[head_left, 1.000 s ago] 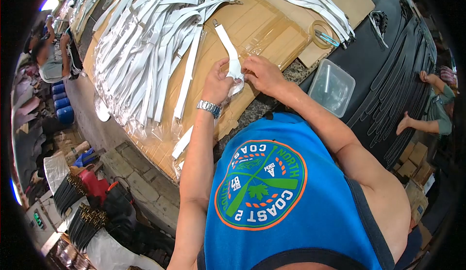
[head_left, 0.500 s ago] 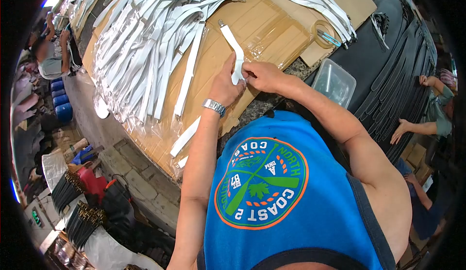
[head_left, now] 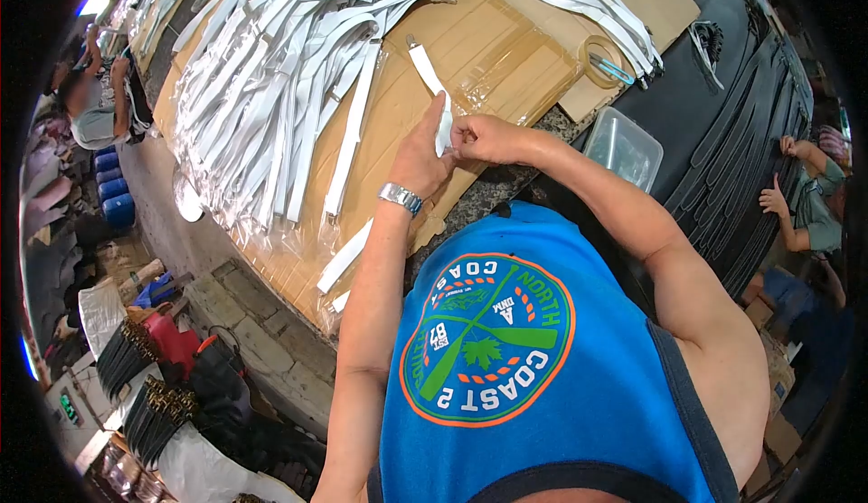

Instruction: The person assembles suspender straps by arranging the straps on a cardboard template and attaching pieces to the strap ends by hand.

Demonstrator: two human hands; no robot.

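A white elastic suspender strap [head_left: 427,71] with a metal clip at its far end lies on the cardboard and runs back into my hands. My left hand [head_left: 421,154], with a metal watch at the wrist, is closed round the strap near its lower end. From the right, my right hand [head_left: 486,139] pinches at the same end with bent fingers; what lies between its fingertips is mostly hidden. To the left of my hands spreads a large pile of white suspenders [head_left: 271,96], partly in clear plastic.
Cardboard [head_left: 506,60] covers the table. At right are a tape roll [head_left: 604,60], a clear plastic box [head_left: 624,152] and many black straps [head_left: 737,141]. A co-worker [head_left: 818,191] stands at the far right. Bundles of black straps with brass-coloured ends [head_left: 158,422] sit lower left.
My left hand has turned slightly, tilting the strap's held end more edge-on. My right hand stays close beside it. The co-worker's nearer hand at right has lifted and drawn back from the black straps.
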